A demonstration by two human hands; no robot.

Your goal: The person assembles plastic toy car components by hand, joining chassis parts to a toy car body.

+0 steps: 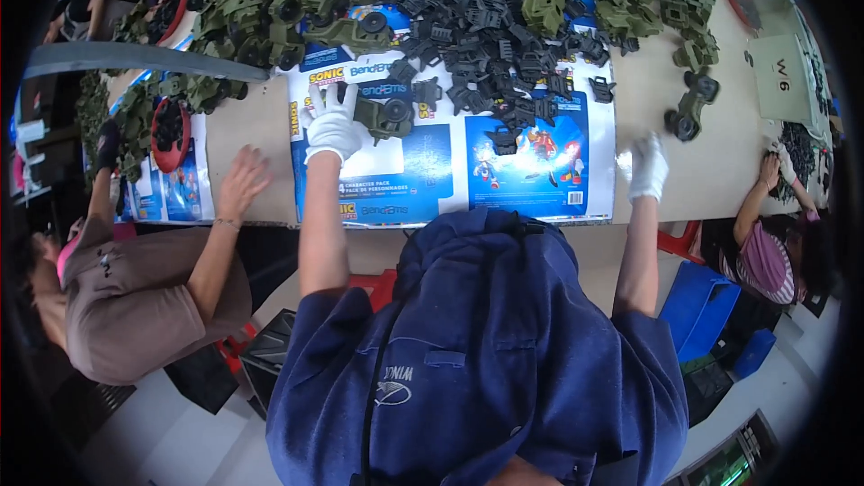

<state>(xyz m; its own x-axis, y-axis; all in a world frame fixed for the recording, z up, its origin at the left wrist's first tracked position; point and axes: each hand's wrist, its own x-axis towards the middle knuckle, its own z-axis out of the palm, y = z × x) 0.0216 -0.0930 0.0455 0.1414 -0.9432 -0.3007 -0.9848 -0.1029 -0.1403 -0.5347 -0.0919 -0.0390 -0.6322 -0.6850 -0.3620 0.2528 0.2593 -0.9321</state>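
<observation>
While the left hand (331,126) wears a white cloth glove and spreads its fingers flat, it rests right beside a green car (385,115), and I cannot tell if it grips it. The car sits on the blue sheet (405,148), just below the heaps, and has a boxy body and a round black wheel. It looks like hard, dull plastic.

The right hand (648,166), in a white glove too, is blurry by the sheet's right edge, so I cannot tell if it is clenched or loose. Up and to its right, another car (691,106) lies on the smooth tan table (729,162).

Black bits (486,27), small and jagged, make a bumpy heap in the middle. Lumpy green heaps (261,4) sit on both sides of it. The sheet is flat and shiny, with bright pictures. On the left, a round red tray (169,165) holds dark bits, and a co-worker's bare hand (243,180) is near.
</observation>
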